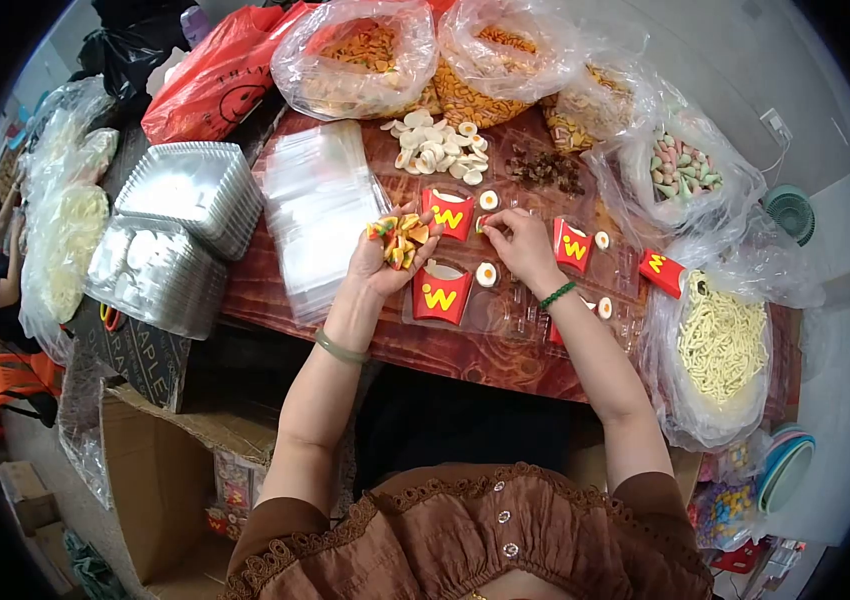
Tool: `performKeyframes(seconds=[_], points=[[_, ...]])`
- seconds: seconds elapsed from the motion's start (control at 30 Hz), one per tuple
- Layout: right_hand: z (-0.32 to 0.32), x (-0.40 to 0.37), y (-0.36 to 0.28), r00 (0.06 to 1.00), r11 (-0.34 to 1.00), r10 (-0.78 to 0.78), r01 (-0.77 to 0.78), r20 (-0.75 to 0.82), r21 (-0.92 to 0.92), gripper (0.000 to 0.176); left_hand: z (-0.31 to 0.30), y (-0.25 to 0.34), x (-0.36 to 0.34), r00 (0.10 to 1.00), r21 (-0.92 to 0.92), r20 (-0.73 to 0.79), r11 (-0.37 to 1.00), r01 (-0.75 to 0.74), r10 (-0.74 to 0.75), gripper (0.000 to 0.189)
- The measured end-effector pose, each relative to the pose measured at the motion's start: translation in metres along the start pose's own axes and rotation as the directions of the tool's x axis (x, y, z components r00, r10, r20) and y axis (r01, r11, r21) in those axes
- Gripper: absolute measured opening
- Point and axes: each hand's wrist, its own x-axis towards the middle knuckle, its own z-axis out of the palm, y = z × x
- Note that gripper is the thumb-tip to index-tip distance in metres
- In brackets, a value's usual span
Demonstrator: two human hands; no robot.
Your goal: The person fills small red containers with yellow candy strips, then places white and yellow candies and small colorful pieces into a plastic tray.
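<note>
Several small yellow-and-orange pieces lie in my left hand, palm up with the fingers curled round them. My right hand is pinched over a clear tray, just right of a red box with a yellow mark; what its fingertips hold is too small to name. Below is a second red box with a fried-egg piece beside it. Another egg piece sits above my right fingertips. Further right stand a red box and an egg piece, also in clear trays.
Behind the trays are white oval pieces, brown pieces and open bags of orange pieces. Clear sleeves and stacked plastic containers stand left. A bag of pale yellow strips lies right.
</note>
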Motion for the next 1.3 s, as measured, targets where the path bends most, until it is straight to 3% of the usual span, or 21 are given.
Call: performKeyframes(seconds=[0.17,0.23,0.33,0.37,0.4,0.47,0.53,0.63,0.73,0.8,0.93,1.0,1.07,1.13,1.17,1.23,1.3], points=[[0.002,0.000,0.002,0.999,0.991,-0.041,0.038,-0.014,-0.125,0.014,0.004,-0.002,0.000,1.000,0.044,-0.026,0.999,-0.002,0.003,0.023],[0.005,0.001,0.000,0.999,0.999,0.026,-0.025,-0.030,0.035,0.015,0.005,-0.001,-0.002,1.000,0.037,0.016,0.999,0.012,-0.013,0.024],[-0.011,0.002,-0.015,1.000,0.997,0.015,-0.014,-0.008,0.073,0.018,0.008,0.000,-0.005,1.000,0.032,0.028,0.999,0.013,-0.014,0.024],[-0.013,0.001,-0.023,0.998,0.980,-0.036,0.043,-0.043,0.192,0.018,0.010,0.000,-0.007,0.999,0.028,0.030,0.999,0.016,-0.017,0.026],[-0.016,0.003,-0.034,0.999,0.980,-0.034,0.041,-0.039,0.194,0.018,0.013,-0.001,-0.010,1.000,0.026,0.026,1.000,0.015,-0.016,0.026],[-0.023,0.003,-0.061,0.976,0.957,-0.207,0.186,0.075,0.224,0.019,0.021,-0.007,-0.013,0.997,0.060,0.083,0.998,-0.001,-0.004,0.028],[-0.019,0.004,-0.071,0.980,0.981,-0.155,0.138,0.124,0.132,0.018,0.016,-0.009,-0.008,0.992,0.060,0.118,0.997,0.039,-0.046,0.030],[-0.010,0.005,-0.070,0.959,0.955,-0.277,0.267,0.063,0.131,0.018,0.010,-0.011,-0.005,0.988,0.051,0.152,0.998,0.031,-0.038,0.030],[-0.016,0.001,-0.080,0.976,0.961,-0.181,0.150,0.119,0.232,0.017,0.008,-0.013,-0.007,0.982,0.020,0.177,0.998,0.059,-0.061,0.030],[-0.020,-0.002,-0.082,0.989,0.959,-0.014,-0.028,0.146,0.281,0.014,0.012,-0.016,-0.008,0.996,0.007,0.083,1.000,0.030,-0.031,0.030],[-0.024,0.003,-0.069,0.990,0.941,0.030,-0.074,0.138,0.331,0.011,0.017,-0.019,-0.008,0.999,-0.036,0.040,0.999,0.012,-0.010,0.030],[-0.030,0.005,-0.058,0.999,0.913,-0.001,-0.013,0.034,0.408,0.015,0.017,-0.017,-0.005,0.993,-0.045,0.103,0.997,0.060,-0.056,0.031],[-0.041,0.008,-0.050,1.000,0.948,0.020,-0.024,0.015,0.318,0.013,0.012,-0.012,-0.002,0.993,-0.059,0.108,0.997,0.058,-0.051,0.032],[-0.038,0.007,-0.033,0.999,0.999,-0.042,0.043,0.025,-0.021,0.012,0.007,-0.007,0.001,0.987,-0.072,0.155,0.996,0.050,-0.038,0.032],[-0.029,0.005,-0.022,0.999,0.999,-0.041,0.042,0.025,-0.025,0.012,0.006,-0.007,0.003,0.987,-0.075,0.157,0.996,0.052,-0.040,0.032],[-0.011,0.004,-0.010,0.982,0.975,-0.182,0.187,0.055,-0.121,0.012,0.013,-0.007,0.004,0.999,-0.003,-0.023,0.999,-0.042,0.042,0.031],[-0.013,0.001,-0.013,0.982,0.985,-0.137,0.150,0.133,-0.086,0.011,0.010,-0.006,0.010,0.999,0.006,-0.003,0.999,-0.036,0.036,0.030]])
